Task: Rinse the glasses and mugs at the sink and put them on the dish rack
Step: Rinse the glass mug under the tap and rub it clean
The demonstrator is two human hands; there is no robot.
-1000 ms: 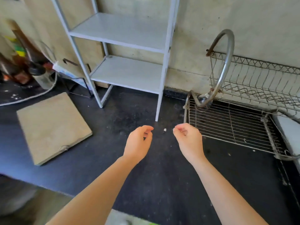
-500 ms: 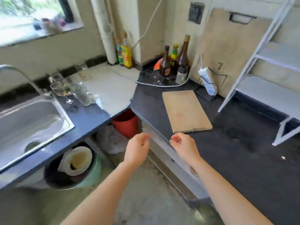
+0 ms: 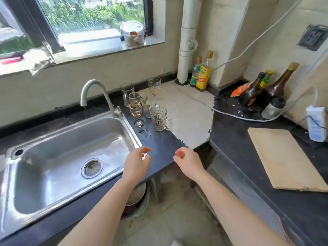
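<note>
Several glasses stand in a cluster on the dark counter right of the steel sink (image 3: pixel 44 157): a stemmed wine glass (image 3: pixel 136 113), a clear glass mug with a handle (image 3: pixel 160 120), a ribbed tumbler (image 3: pixel 147 105) and taller glasses (image 3: pixel 154 87) behind. A curved faucet (image 3: pixel 92 89) rises at the sink's back edge. My left hand (image 3: pixel 136 163) hovers over the sink's right rim, fingers loosely curled, holding nothing. My right hand (image 3: pixel 188 161) hangs beside it over the counter's front edge, also loosely curled and empty. Both hands are well short of the glasses. The dish rack is out of view.
A wooden cutting board (image 3: pixel 282 157) lies on the right-hand counter. Brown sauce bottles (image 3: pixel 276 86) and oil bottles (image 3: pixel 202 75) stand in the back corner, with a white cable (image 3: pixel 230 113) running across. A bin (image 3: pixel 136 197) sits under the counter. A lidded jar (image 3: pixel 132 33) is on the windowsill.
The view has swung left from the dish rack and shelf, past the cutting board, to the sink and glasses. Both hands stayed empty in front of me.
</note>
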